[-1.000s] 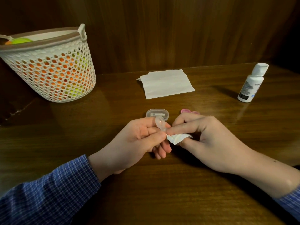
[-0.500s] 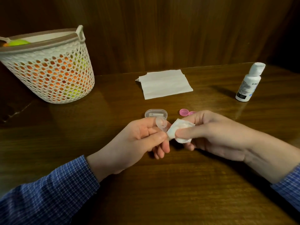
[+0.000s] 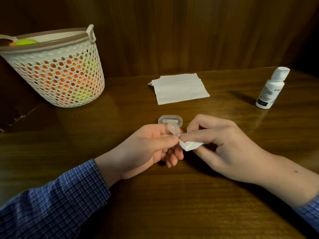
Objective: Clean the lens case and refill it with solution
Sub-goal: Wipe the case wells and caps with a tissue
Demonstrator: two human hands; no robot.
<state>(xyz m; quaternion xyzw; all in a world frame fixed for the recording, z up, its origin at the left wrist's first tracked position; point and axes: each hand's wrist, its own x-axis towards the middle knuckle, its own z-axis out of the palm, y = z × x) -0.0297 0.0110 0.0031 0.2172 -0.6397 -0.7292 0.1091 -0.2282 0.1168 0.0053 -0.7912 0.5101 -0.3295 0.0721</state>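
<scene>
a: case (image 3: 173, 129), where is it? give me the big things first.

b: worktop (image 3: 172, 195) first, dark wood. basket (image 3: 57, 73) far left at the back, a flat tissue (image 3: 179, 88) at the back middle, the bottle (image 3: 271, 90) upright far right, well apart from both hands. a clear box (image 3: 170, 119) lies just behind the hands.

a: and the hands?

b: left hand (image 3: 146, 145) pinches the case, a small clear cup, between thumb and curled fingers (image 3: 174, 152); it is held off the worktop, in the middle. right hand (image 3: 222, 144) pinches a crumpled wad (image 3: 189, 145), thumb and forefinger closed on it.

a: how do the two lie to each other?

b: the cup sticks up and a little right out of the left grip. the wad sits just right of and below it, its near corner touching or nearly touching the cup's lower edge; i cannot tell which. so the wipe comes in from the right.

a: the refill?

b: i judge not yet begun: the bottle is capped. the right hand is nearer to it, so that hand would have to drop the wad first.
</scene>
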